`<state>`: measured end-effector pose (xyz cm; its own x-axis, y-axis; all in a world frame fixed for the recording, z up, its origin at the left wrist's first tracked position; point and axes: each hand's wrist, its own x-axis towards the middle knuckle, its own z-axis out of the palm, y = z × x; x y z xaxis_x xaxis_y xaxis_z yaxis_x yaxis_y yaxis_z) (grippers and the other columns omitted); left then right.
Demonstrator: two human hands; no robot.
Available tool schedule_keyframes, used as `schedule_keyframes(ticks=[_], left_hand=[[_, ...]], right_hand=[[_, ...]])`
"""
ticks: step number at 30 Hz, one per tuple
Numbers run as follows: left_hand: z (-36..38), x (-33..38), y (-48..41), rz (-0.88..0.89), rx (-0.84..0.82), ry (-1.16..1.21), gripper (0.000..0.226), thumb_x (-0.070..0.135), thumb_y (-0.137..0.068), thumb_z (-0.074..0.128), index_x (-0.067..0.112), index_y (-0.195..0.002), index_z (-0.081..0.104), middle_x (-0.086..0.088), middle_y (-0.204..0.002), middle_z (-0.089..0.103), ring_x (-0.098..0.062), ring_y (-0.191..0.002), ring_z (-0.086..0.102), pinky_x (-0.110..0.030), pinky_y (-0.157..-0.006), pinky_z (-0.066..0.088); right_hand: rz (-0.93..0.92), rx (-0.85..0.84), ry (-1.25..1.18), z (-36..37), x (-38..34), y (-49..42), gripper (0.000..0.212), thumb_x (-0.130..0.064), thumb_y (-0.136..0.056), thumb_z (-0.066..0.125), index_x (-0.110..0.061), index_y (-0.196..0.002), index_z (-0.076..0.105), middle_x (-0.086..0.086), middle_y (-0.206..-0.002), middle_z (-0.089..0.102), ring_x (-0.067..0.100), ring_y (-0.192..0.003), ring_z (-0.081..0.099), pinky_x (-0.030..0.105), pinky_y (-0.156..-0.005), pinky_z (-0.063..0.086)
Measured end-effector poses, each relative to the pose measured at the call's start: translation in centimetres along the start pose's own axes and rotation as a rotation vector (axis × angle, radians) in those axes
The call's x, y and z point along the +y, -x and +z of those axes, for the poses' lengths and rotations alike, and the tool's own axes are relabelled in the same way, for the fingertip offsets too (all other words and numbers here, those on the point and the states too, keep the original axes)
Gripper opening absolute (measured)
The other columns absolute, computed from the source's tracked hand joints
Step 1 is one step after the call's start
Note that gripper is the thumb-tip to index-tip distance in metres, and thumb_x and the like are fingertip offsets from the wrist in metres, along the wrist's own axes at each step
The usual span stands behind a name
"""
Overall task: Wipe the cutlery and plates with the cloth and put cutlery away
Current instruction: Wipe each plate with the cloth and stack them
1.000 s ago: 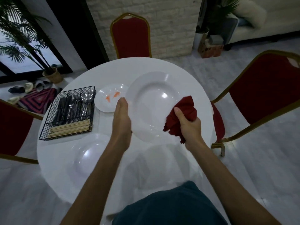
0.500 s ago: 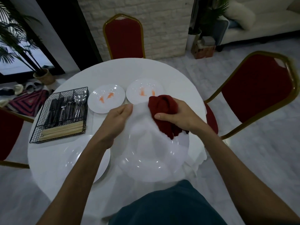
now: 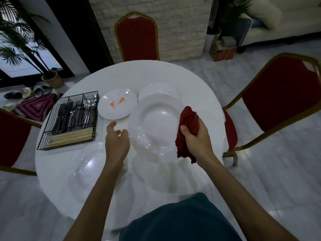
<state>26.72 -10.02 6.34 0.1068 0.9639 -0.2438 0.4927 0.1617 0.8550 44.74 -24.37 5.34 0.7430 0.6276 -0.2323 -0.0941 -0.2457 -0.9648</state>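
Cloth [image 3: 189, 119] sits bunched in the right hand [image 3: 198, 141], whose grip is curled tight round it at the right rim of the large plate [image 3: 156, 122]; left hand [image 3: 116, 143] hovers just left of that plate, grip spread, holding nothing; whether it touches the rim I cannot tell; wire basket [image 3: 69, 144] with the cutlery [image 3: 74, 113] lies well left of the plate on the bench [image 3: 55, 162]; to wipe well, steady the left rim first, then sweep the cloth round the well and out over the rim, lightly, so the plate cannot skid.
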Motion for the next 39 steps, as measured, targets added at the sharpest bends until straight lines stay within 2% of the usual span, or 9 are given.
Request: schedule_keyframes(ticks=[2,7,10,14,19,21,30,35,39], left_hand=[[0.3,0.7,0.7,0.094,0.02,-0.032,0.031,0.033,-0.101,0.047,0.022,-0.129,0.053,-0.004,-0.115,0.065,-0.022,-0.101,0.063,-0.04,-0.089,0.052],[2.3,4.1,2.2,-0.019,-0.297,0.17,0.051,0.055,-0.104,0.034,0.015,-0.102,0.065,-0.006,-0.09,0.077,-0.021,-0.08,0.074,-0.036,-0.073,0.06],[2.3,4.5,2.5,-0.075,-0.277,0.214,0.044,0.039,-0.105,0.044,0.006,-0.083,0.064,-0.005,-0.067,0.073,-0.018,-0.065,0.073,-0.034,-0.066,0.061],[1.3,4.1,2.4,-0.199,-0.222,0.224,0.034,0.014,-0.101,0.041,0.002,-0.073,0.054,-0.006,-0.05,0.06,-0.018,-0.051,0.064,-0.034,-0.058,0.056],[0.8,4.9,2.8,-0.193,-0.271,0.205,0.02,0.005,-0.095,0.044,-0.002,-0.081,0.057,-0.014,-0.057,0.065,-0.029,-0.055,0.066,-0.046,-0.069,0.062],[1.1,4.9,2.6,-0.154,-0.283,0.011,0.008,0.001,-0.088,0.06,0.0,-0.08,0.062,-0.015,-0.068,0.068,-0.03,-0.066,0.07,-0.036,-0.065,0.063],[1.1,4.5,3.9,0.136,-0.186,0.086,0.038,0.032,-0.088,0.042,-0.003,-0.089,0.058,-0.026,-0.087,0.065,-0.04,-0.087,0.066,-0.058,-0.081,0.058],[1.8,5.0,5.8,0.27,-0.177,0.023,0.04,0.033,-0.107,0.04,0.006,-0.084,0.059,-0.008,-0.076,0.063,-0.012,-0.07,0.054,-0.027,-0.064,0.044],[2.3,4.6,7.0,0.327,-0.154,-0.004,0.042,0.032,-0.107,0.039,0.012,-0.071,0.049,0.0,-0.066,0.054,-0.005,-0.061,0.046,-0.027,-0.06,0.036]], right_hand=[[-0.176,0.02,0.18,0.1,-0.2,0.3,0.028,-0.021,-0.1,0.063,-0.027,-0.126,0.054,-0.017,-0.099,0.064,0.001,-0.09,0.062,0.023,-0.08,0.054],[-0.488,-0.096,0.527,1.7,1.6,1.8,0.02,-0.009,-0.093,0.067,-0.016,-0.104,0.052,-0.004,-0.08,0.059,0.017,-0.065,0.056,0.045,-0.059,0.054],[-0.598,-0.148,0.582,2.7,2.6,3.3,0.018,-0.012,-0.092,0.068,-0.016,-0.098,0.051,-0.011,-0.076,0.05,0.006,-0.058,0.043,0.025,-0.053,0.042],[-0.538,-0.221,0.469,2.6,2.5,4.1,0.032,-0.037,-0.096,0.064,-0.022,-0.123,0.06,-0.012,-0.101,0.066,0.003,-0.083,0.059,0.014,-0.076,0.046],[-0.486,-0.307,0.418,2.5,0.9,4.2,0.049,-0.044,-0.098,0.055,-0.021,-0.142,0.055,-0.006,-0.13,0.066,0.011,-0.113,0.063,0.028,-0.099,0.053],[-0.542,-0.273,0.446,2.8,0.7,4.3,0.048,-0.038,-0.099,0.054,-0.018,-0.142,0.055,-0.002,-0.134,0.066,0.016,-0.119,0.063,0.03,-0.105,0.05],[-0.706,-0.111,0.352,4.4,1.3,3.8,0.047,-0.037,-0.101,0.052,-0.017,-0.144,0.054,0.002,-0.14,0.064,0.019,-0.127,0.062,0.034,-0.109,0.051],[-0.904,0.044,0.362,5.6,-1.4,2.4,0.048,-0.039,-0.107,0.043,-0.006,-0.139,0.059,0.012,-0.139,0.064,0.024,-0.135,0.054,0.038,-0.116,0.04],[-0.469,0.023,0.493,5.0,-3.8,-1.5,0.038,-0.026,-0.104,0.052,-0.014,-0.14,0.059,0.008,-0.15,0.054,0.029,-0.144,0.041,0.045,-0.121,0.029]])
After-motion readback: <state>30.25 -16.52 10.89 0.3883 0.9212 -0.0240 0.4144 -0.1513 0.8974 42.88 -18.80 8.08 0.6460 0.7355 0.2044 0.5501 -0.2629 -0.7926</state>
